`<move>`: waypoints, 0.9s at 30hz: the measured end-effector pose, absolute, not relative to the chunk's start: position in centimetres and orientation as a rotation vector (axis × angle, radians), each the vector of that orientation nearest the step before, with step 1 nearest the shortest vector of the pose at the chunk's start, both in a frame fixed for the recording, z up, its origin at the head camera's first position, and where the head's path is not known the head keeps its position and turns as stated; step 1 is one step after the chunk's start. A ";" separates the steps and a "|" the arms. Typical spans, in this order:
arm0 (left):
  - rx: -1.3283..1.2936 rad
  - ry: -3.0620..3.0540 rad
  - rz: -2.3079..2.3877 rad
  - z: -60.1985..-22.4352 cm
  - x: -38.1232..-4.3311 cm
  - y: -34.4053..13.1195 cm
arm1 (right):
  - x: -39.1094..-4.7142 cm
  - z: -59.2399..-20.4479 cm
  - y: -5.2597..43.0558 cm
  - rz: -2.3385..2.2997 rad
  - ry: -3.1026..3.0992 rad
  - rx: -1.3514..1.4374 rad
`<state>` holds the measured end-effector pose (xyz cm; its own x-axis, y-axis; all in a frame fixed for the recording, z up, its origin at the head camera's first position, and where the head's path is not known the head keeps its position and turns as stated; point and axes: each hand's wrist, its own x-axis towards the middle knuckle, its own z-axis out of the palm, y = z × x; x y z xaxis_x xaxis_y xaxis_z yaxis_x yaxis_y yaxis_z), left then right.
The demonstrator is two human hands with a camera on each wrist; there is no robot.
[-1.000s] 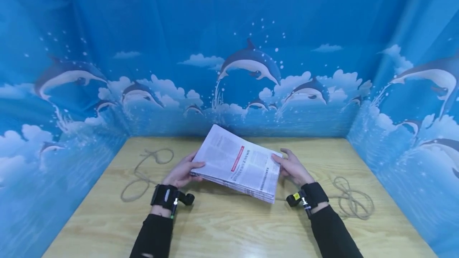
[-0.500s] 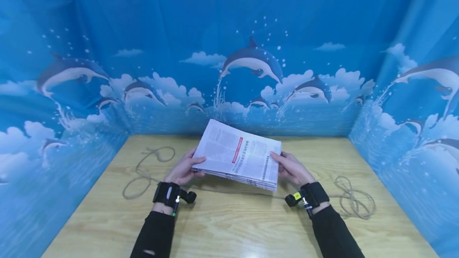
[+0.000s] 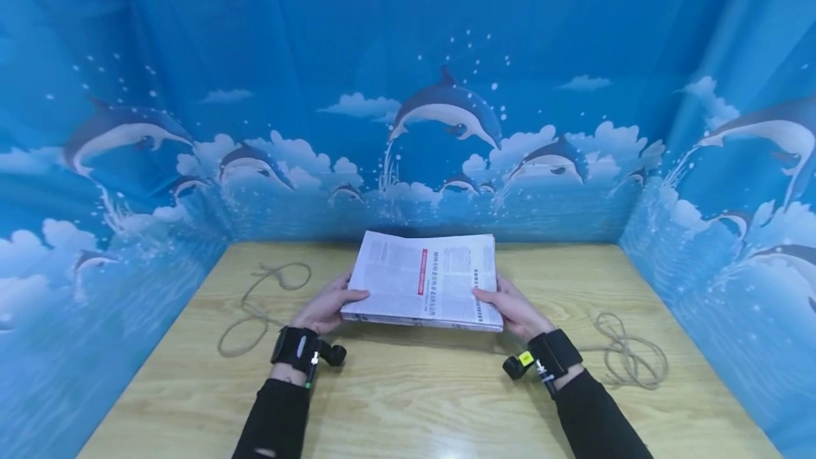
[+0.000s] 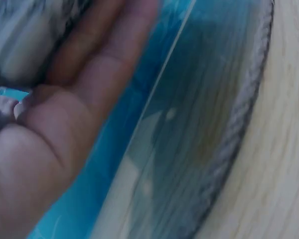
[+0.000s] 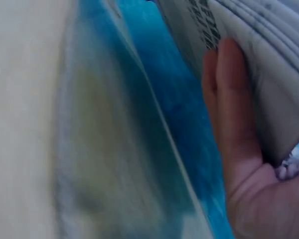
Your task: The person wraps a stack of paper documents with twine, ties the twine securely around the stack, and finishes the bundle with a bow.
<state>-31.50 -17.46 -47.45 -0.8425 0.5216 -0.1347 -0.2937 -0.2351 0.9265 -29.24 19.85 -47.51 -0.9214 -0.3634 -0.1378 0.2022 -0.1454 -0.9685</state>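
A stack of folded newspapers (image 3: pixel 423 278) with a red headline strip is held between both hands in the head view. My left hand (image 3: pixel 328 305) grips its left edge, thumb on top and fingers underneath. On the opposite edge, my right hand (image 3: pixel 515 307) holds it the same way. In the right wrist view, fingers (image 5: pixel 234 99) lie along the underside of the newspapers (image 5: pixel 276 64), whose layered edges show. The left wrist view shows fingers (image 4: pixel 104 69) beneath the stack's blurred corner. A rope (image 4: pixel 239 114) runs across the table below the newspapers.
The rope's loose loops lie at the left (image 3: pixel 245 317) of the wooden table (image 3: pixel 408 402), and more rope coils (image 3: pixel 631 356) lie at the right. Blue dolphin-print curtains (image 3: pixel 408 91) enclose the back and both sides.
The newspapers have turned from a slant, right side nearer, to almost level with the table's back edge. Their right end was raised, then the stack came lower. Both hands keep their hold.
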 end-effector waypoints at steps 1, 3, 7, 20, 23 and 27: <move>0.282 1.519 2.106 -47.4 -31.5 -17.4 | -29.3 -47.5 20.1 -2.112 1.781 -0.182; 0.278 1.516 2.123 -47.4 -31.5 -17.3 | -29.4 -47.3 20.7 -2.096 1.798 -0.185; 0.271 1.492 2.176 -47.2 -31.6 -17.2 | -29.4 -46.8 21.8 -2.060 1.759 -0.213; 0.080 1.612 2.280 -47.9 -32.0 -16.7 | -29.2 -45.8 22.6 -2.127 1.347 -0.190; 0.067 1.681 2.274 -48.1 -31.8 -16.6 | -29.2 -45.8 23.3 -2.219 1.198 -0.109; 0.063 1.671 2.293 -48.2 -31.2 -16.3 | -29.4 -45.8 24.0 -2.265 1.136 -0.077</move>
